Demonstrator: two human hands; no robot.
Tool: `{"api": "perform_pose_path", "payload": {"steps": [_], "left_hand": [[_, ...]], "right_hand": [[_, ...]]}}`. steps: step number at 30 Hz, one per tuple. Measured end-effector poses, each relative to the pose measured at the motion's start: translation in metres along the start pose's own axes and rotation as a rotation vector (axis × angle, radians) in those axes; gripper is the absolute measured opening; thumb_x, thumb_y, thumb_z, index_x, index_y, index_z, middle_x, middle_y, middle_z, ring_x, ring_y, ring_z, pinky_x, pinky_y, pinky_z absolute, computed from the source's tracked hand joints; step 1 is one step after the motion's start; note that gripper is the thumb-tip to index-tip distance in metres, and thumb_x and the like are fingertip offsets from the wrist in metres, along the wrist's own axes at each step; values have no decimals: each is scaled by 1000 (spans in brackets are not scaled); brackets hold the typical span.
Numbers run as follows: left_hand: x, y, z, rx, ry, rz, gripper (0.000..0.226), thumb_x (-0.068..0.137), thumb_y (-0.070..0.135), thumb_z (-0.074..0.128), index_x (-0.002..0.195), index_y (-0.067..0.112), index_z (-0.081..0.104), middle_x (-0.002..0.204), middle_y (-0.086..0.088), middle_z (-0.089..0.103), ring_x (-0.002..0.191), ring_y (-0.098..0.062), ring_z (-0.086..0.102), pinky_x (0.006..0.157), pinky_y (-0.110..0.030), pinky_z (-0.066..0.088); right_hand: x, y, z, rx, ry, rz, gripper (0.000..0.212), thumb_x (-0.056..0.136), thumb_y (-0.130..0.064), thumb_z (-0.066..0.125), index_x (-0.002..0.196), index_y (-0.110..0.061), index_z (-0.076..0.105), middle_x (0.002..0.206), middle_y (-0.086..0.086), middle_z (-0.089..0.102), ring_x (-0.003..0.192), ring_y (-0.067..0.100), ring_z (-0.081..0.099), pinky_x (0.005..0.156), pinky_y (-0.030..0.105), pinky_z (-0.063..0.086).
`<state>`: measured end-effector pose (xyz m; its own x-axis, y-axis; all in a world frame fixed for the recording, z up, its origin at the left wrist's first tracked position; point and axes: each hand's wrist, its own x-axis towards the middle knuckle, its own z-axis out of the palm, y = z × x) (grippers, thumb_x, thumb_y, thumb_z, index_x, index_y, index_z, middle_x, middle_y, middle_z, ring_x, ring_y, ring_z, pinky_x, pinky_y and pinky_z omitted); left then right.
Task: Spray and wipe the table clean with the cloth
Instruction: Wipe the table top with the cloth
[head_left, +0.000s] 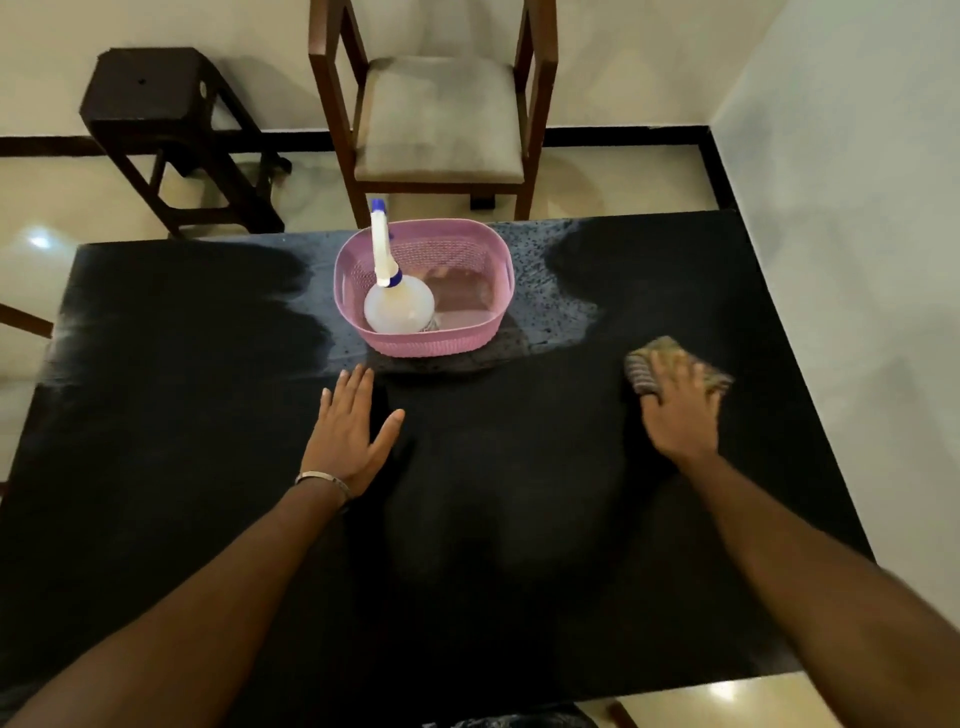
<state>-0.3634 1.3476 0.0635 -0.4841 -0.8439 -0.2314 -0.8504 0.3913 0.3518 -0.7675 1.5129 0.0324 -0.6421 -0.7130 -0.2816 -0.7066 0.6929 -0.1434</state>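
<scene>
Two bare arms are reaching up from the bottom of the frame over a dark table (218, 395) that is filling most of the view. At the upper left a dark stool (171, 130) is standing on the pale floor beyond the table's far edge. Lower and left of centre, the left hand (350, 431) is lying flat on the tabletop with its fingers straight and spread, holding nothing, and a thin bracelet (322, 479) is circling its wrist. Just above that hand, near the middle of the frame, a pink basket (488, 317) is sitting on the table toward its far edge, and a spray bottle (397, 306) with a white neck and blue nozzle is standing inside its left part, leaning slightly toward the upper left. Pale speckled wet patches are showing on the table to either side of the basket. Above the basket a wooden chair (441, 119) with a grey seat cushion is standing on the floor against the wall. At the right of the frame, the right hand (680, 410) is pressing down on a striped cloth (654, 364) lying on the tabletop near the right edge; its fingers are lying over the cloth, blurred, so I cannot tell whether they are curling around it.
</scene>
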Motion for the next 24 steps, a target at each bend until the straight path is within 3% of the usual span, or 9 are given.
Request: {"api": "perform_pose_path", "payload": {"steps": [3, 5, 9, 15, 20, 24], "left_hand": [[-3, -16, -3, -22, -3, -3, 81, 92, 65, 17, 154, 15, 9, 163, -2, 6, 149, -15, -4, 122, -38, -3], [-3, -27, -5, -29, -6, -2, 77, 95, 61, 22, 155, 15, 8, 163, -2, 5, 149, -14, -5, 121, -38, -3], [0, -49, -13, -38, -47, 37, 79, 93, 63, 19, 154, 15, 7, 163, -2, 4, 149, -15, -6, 122, -39, -2], [-4, -85, -34, -43, -54, 75, 88, 86, 68, 10, 155, 13, 6, 163, -2, 2, 149, -16, -7, 121, -38, -5], [-10, -99, -41, -2, -49, 77, 88, 86, 68, 7, 154, 14, 6, 163, -2, 2, 149, -15, -7, 121, -38, -4], [-11, -71, -26, -32, -44, 94, 89, 86, 69, 9, 154, 13, 7, 163, -3, 3, 149, -16, -6, 121, -39, -3]], "right_hand": [[-7, -1, -2, 71, -35, 204, 64, 101, -33, 39, 159, -29, 13, 167, 9, 7, 152, 34, 0, 119, 62, 2], [-25, -44, 8, 94, -3, 197, 64, 99, -32, 41, 158, -29, 17, 167, 8, 9, 152, 35, 2, 119, 63, 1], [-104, -177, 49, 34, 0, -136, 70, 85, -33, 41, 154, -28, 32, 163, 6, 25, 150, 35, 16, 118, 63, 7], [-230, -351, 99, 0, -314, -717, 61, 96, -41, 41, 154, -31, 26, 166, -2, 10, 153, 27, -4, 120, 57, -6], [-242, -346, 108, -69, -372, -934, 69, 95, -39, 44, 157, -35, 13, 166, -5, 6, 153, 20, -9, 119, 49, -13], [-217, -269, 94, -41, -336, -765, 76, 93, -35, 42, 157, -39, 3, 166, -10, -6, 152, 16, -15, 121, 50, -10]]}}
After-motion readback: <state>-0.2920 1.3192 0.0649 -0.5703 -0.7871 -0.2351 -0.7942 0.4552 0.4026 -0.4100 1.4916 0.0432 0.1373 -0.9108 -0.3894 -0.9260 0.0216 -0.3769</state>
